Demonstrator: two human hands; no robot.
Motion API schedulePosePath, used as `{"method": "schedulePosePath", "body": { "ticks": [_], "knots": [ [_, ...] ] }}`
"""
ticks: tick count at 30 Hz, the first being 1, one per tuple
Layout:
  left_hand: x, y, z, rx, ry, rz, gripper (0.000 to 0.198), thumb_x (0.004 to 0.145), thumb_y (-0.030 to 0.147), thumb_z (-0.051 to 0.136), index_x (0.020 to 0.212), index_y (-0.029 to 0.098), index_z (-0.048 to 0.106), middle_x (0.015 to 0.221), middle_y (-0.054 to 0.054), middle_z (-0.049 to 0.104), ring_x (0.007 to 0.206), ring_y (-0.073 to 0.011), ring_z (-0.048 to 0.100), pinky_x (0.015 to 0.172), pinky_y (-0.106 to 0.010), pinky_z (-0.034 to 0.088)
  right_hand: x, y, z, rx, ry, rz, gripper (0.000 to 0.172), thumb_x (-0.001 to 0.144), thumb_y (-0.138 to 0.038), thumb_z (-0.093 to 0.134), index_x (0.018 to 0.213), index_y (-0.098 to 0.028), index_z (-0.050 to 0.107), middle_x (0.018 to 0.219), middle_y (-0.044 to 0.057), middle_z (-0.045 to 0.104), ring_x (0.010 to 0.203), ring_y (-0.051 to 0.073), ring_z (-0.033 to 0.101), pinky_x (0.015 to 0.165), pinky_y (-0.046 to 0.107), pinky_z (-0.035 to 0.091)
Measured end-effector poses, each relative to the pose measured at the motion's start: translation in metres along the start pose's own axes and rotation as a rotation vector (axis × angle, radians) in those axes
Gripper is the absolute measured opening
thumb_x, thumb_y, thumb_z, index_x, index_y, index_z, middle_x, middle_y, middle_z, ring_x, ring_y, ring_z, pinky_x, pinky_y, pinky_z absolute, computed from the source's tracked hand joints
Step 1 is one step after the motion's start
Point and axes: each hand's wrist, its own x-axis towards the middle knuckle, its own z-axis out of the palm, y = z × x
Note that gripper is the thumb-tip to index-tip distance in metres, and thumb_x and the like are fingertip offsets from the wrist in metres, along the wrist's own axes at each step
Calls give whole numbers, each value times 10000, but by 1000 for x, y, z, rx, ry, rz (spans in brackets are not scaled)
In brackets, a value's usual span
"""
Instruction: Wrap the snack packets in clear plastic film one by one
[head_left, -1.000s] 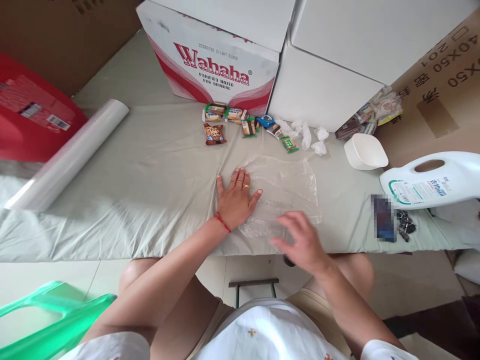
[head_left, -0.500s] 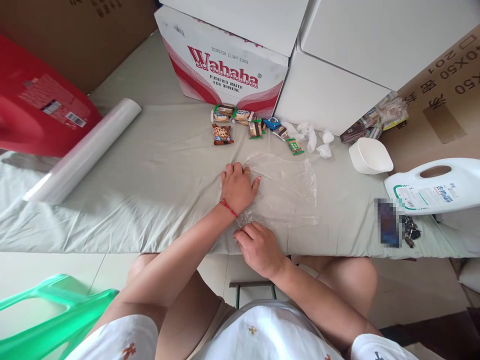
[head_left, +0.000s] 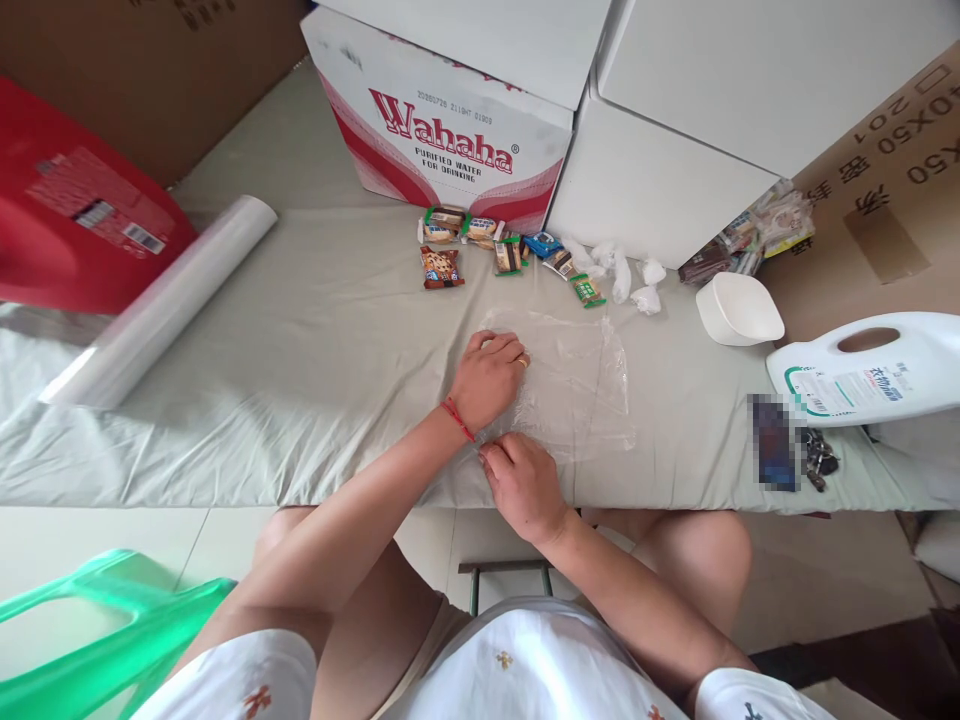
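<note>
A clear thin plastic bag point(head_left: 574, 385) lies spread and wrinkled on the cloth in front of me. My left hand point(head_left: 489, 380), with a red string at the wrist and a ring, rests on the bag's left part with its fingers curled down and closed on the film. The fingertips and thumb are mostly hidden beneath it. Just nearer to me, my right hand point(head_left: 525, 487) pinches the bag's near left corner between thumb and fingers. Beyond the bag are several small wrapped snacks, among them a brown cookie packet point(head_left: 442, 268) and a green-ended packet point(head_left: 588, 291).
A clear plastic roll point(head_left: 161, 300) lies at left beside a red jug point(head_left: 82, 200). A Wahaha carton point(head_left: 442, 130) and white boxes point(head_left: 667, 150) stand behind. At right are knotted white bags point(head_left: 646, 298), a white bowl point(head_left: 739, 310), a white detergent bottle point(head_left: 862, 370) and keys point(head_left: 819, 455).
My left hand has turned and slid slightly right, its spread fingers and thumb now curling in on the bag. My right hand has shifted slightly up and right.
</note>
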Motion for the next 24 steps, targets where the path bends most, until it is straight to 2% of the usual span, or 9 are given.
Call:
{"method": "schedulePosePath", "body": {
  "ticks": [3,7,10,12,13,16,17,20,24],
  "knots": [
    [-4,3,0,7,-47,-160,429,1061,285,396,1343,159,693,1484,-180,627,1422,-332,523,1225,-627,301,-6,-6,0,7,-4,-7,139,983,-145,626,972,-217,744,854,50,695,782,216,633,677,345,470],
    [-13,10,-4,39,-113,-306,621,1069,535,354,1486,147,600,1649,-208,455,1581,-409,302,1241,-746,188,-22,-20,-2,64,-34,-29,167,965,-112,613,994,-217,740,846,40,702,721,198,624,653,333,463],
    [-21,14,-3,84,-165,-328,776,1031,665,353,1602,154,477,1737,-199,300,1627,-465,126,1220,-812,86,-22,-16,-23,309,-54,-98,150,997,-164,600,1035,-228,730,913,28,733,758,171,661,685,291,495],
    [-26,17,-1,101,-204,-327,828,1025,691,340,1660,160,374,1770,-182,207,1633,-467,91,1214,-823,41,-7,8,-48,495,12,-92,148,1028,-245,581,1073,-244,722,966,21,751,780,147,677,711,254,511],
    [-27,17,0,105,-219,-329,838,1026,693,332,1674,161,341,1778,-176,177,1635,-464,82,1213,-824,27,8,26,-60,517,87,-32,162,1039,-278,565,1071,-249,722,948,16,750,750,140,667,707,247,510],
    [-29,18,1,106,-241,-333,829,1031,684,332,1680,169,324,1781,-173,153,1640,-457,64,1209,-825,-4,69,102,-87,260,219,308,236,1047,-334,520,1019,-230,730,923,48,740,766,179,655,779,297,511],
    [-29,19,1,104,-242,-328,819,1033,677,335,1678,174,330,1779,-175,158,1641,-453,68,1208,-825,-8,93,128,-90,150,200,399,234,1031,-335,532,1030,-219,735,968,72,744,811,201,666,816,321,512],
    [-28,18,0,97,-234,-306,794,1040,658,339,1671,177,350,1770,-189,186,1641,-443,102,1206,-826,-9,157,189,-81,-92,-24,653,333,994,-418,599,1180,-176,730,1209,183,701,1051,290,682,884,376,512],
    [-26,16,-1,94,-233,-293,788,1040,651,349,1668,175,361,1766,-199,192,1639,-447,116,1206,-828,5,203,219,-57,-189,-174,787,584,937,-593,648,1287,-127,693,1350,264,626,1167,361,669,899,426,520]
  ]
}}
